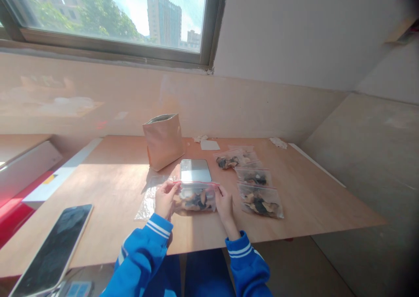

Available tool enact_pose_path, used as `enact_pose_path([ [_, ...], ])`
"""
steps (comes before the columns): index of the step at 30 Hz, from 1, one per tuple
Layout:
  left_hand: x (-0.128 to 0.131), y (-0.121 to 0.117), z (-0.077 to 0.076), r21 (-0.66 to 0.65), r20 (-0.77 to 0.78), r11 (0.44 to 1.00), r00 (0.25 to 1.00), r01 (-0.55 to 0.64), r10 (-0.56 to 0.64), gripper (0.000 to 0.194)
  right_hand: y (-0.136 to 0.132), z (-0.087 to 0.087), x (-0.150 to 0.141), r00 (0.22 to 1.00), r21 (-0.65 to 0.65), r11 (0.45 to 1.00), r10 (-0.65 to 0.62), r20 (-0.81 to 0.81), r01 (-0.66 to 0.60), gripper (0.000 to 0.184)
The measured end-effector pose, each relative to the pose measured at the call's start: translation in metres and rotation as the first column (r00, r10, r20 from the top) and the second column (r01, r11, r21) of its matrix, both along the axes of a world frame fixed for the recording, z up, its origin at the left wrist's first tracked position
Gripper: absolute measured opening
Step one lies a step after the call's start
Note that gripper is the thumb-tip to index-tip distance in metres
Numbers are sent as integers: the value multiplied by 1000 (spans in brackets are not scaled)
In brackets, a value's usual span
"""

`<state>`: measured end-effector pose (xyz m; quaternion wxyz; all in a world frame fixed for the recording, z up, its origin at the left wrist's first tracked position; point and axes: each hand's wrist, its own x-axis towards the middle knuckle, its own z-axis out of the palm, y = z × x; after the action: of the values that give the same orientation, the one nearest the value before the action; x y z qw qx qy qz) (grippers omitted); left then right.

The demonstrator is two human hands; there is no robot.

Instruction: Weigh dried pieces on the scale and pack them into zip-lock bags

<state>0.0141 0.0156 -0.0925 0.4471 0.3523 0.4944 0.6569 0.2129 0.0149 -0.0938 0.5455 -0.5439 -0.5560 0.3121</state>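
Observation:
Between my hands is a clear zip-lock bag [196,199] with a red seal strip, holding dark and tan dried pieces that look like dried fungus. My left hand [166,199] pinches its upper left corner, and my right hand [224,204] pinches the upper right corner. Just behind the bag lies a flat silver scale [195,170]. Beside my left hand is a crinkled clear plastic bag [149,201]. To the right of my right hand lie several filled zip-lock bags, the nearest filled bag [260,201] being closest to me.
A brown paper bag [163,142] stands upright with its top open, behind the scale. A white card [210,145] and a crumpled whitish scrap [278,143] lie along the back. A phone [54,249] rests at the front left of the wooden table [314,205].

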Motion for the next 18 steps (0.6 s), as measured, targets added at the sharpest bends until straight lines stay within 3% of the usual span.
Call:
enact_pose_path([
  [3, -3, 2, -7, 12, -9, 1000, 1000, -3, 3, 31, -2, -4, 2, 997, 23, 998, -67, 32, 66, 45],
  [7, -5, 1, -12, 21, -42, 1000, 999, 20, -19, 35, -3, -9, 3, 989, 42, 989, -143, -42, 145, 41],
  [12, -5, -2, -14, 46, -100, 999, 994, -26, 30, 37, -4, -11, 3, 990, 57, 991, -121, -75, 125, 40],
  [18, -3, -3, -13, 59, -134, 994, 986, -92, 99, 36, -6, -10, 2, 993, 54, 991, -119, -7, 119, 45],
])
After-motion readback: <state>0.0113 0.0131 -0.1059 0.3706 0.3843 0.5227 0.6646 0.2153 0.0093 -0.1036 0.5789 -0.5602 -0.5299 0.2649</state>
